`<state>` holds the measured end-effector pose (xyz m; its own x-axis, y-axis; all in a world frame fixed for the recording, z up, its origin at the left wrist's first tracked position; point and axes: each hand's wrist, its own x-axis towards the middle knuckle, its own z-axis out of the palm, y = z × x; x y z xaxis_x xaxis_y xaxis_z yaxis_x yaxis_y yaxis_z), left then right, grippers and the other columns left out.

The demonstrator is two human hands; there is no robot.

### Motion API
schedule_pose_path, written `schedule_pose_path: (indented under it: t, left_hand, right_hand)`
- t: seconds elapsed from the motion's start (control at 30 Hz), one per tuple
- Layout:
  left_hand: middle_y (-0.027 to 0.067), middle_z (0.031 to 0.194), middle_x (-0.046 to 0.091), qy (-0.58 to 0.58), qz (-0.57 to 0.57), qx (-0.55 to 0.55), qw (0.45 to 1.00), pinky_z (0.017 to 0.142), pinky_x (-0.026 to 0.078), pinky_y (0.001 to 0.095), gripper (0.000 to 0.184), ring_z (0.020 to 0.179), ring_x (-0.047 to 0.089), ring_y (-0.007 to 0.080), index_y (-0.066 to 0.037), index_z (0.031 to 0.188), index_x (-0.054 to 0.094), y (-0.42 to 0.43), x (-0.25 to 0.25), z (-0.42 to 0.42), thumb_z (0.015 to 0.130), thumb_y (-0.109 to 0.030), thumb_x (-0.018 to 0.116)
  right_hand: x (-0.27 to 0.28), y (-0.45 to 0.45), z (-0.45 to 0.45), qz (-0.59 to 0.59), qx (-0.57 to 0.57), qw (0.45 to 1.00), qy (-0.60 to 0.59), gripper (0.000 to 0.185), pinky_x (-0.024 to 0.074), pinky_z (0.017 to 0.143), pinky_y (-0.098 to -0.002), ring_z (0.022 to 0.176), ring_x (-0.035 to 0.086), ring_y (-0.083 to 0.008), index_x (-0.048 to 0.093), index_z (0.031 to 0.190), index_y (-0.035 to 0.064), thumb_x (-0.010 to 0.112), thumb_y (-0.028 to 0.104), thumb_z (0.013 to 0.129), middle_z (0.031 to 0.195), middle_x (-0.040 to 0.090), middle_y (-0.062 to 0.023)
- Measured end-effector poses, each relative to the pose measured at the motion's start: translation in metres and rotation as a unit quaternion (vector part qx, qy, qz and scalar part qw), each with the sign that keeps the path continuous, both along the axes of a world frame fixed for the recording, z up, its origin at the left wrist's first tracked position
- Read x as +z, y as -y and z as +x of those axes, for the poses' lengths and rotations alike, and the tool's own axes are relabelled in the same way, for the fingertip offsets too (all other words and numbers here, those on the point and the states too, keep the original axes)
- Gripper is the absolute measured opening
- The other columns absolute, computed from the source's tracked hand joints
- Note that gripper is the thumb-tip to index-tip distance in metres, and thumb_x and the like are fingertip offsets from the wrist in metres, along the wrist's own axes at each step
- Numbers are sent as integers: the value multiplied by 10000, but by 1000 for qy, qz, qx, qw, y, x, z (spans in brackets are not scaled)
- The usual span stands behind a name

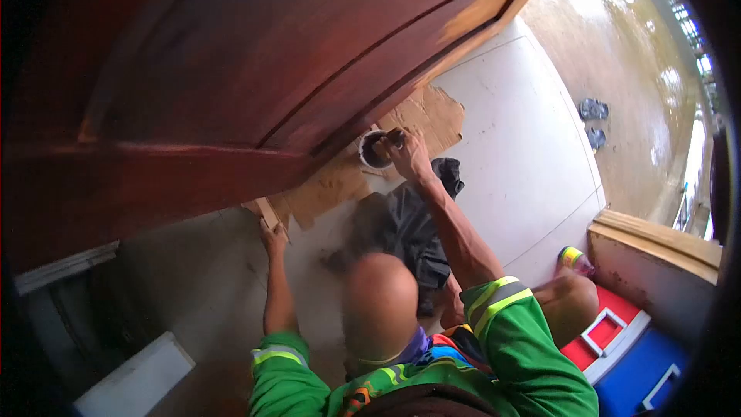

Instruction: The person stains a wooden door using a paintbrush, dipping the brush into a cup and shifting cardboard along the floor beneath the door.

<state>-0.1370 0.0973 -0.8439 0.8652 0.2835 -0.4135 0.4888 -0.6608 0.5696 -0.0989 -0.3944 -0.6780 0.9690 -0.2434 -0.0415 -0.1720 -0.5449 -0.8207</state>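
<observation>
My right hand [411, 157] is over the rim of a small white tub [362, 153] with dark contents. Its fingers are closed around a small dark item [395, 137], whose kind I cannot make out. My left hand [272, 238] grips a pale, flat wooden strip [267, 211] close to the lower edge of the door. Reddish-brown and panelled, the door [231, 85] leans across the upper left of the view. Torn cardboard [428, 117] lies beneath the tub, and another cardboard piece [328, 189] stretches toward my left hand.
Black crumpled plastic [413, 224] lies between my legs. A red and blue box [617, 347] with white handles stands at lower right, beside a low wall with a wooden sill [656, 245]. Dark sandals [593, 110] are on the wet ground outside. A white board [139, 378] lies at lower left.
</observation>
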Motion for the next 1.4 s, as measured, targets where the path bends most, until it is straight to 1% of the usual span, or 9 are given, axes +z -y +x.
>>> schedule_pose_path:
  t: [0.1,0.17,0.3,0.4,0.83,1.03,1.1,1.23,1.4]
  left_hand:
    - [257,1514,384,-45,49,0,998,1144,367,479,735,1366,429,410,15,1544,253,47,69,6,956,-205,634]
    - [255,1512,390,-34,63,-36,997,1142,367,476,732,1369,429,409,16,1544,247,35,54,7,955,-195,629]
    - [266,1493,416,-53,16,4,998,1139,360,467,728,1377,427,399,25,1533,273,62,87,10,939,-184,638]
    - [280,1464,447,36,53,-94,994,1108,393,458,719,1344,465,410,44,1510,320,20,26,4,919,-181,662]
    - [313,1397,504,41,7,-92,995,1084,397,421,649,1298,501,421,120,1422,402,159,96,-11,890,-153,653]
    - [285,1298,572,113,40,-98,988,1063,412,405,580,1238,540,404,132,1317,472,140,54,-21,876,-177,688]
    - [267,1267,585,67,-88,-40,993,1047,423,397,570,1210,557,373,126,1297,475,132,56,-17,874,-182,699]
    - [239,1233,592,59,-156,58,984,1021,443,390,585,1155,577,315,79,1315,466,133,60,-20,859,-176,730]
    - [209,1240,553,165,34,10,986,1020,440,405,577,1152,547,307,7,1324,475,167,93,-45,860,-183,760]
  right_hand:
    - [1,2,2,-63,-52,996,30,315,459,931,-463,985,599,-398,700,960,52,685,355,876,1115,640,-236]
    - [-18,3,5,-52,-75,992,89,313,465,933,-468,1015,597,-415,698,927,52,686,357,860,1158,623,-253]
    - [0,9,9,62,-69,986,-141,308,529,815,-523,984,643,-450,681,897,29,689,334,851,1016,671,-254]
    - [-23,13,5,6,-63,996,-60,300,532,758,-527,890,662,-459,654,902,23,677,320,871,893,677,-260]
    - [16,86,-24,33,-201,979,-7,371,522,674,-478,780,671,-432,669,828,-33,686,331,901,779,662,-264]
    - [-1,117,-31,39,-228,972,-31,395,511,591,-370,586,663,-217,729,880,-23,671,365,924,635,673,-139]
    - [1,117,-34,48,-221,974,-29,402,509,578,-360,566,653,-203,734,878,-19,667,375,928,616,666,-126]
    - [8,101,-30,95,-201,974,-45,390,527,685,-467,785,695,-419,707,889,-49,675,339,912,781,675,-274]
    - [20,90,-27,119,-220,968,-35,429,515,643,-456,678,681,-384,670,802,-63,669,350,917,701,660,-254]
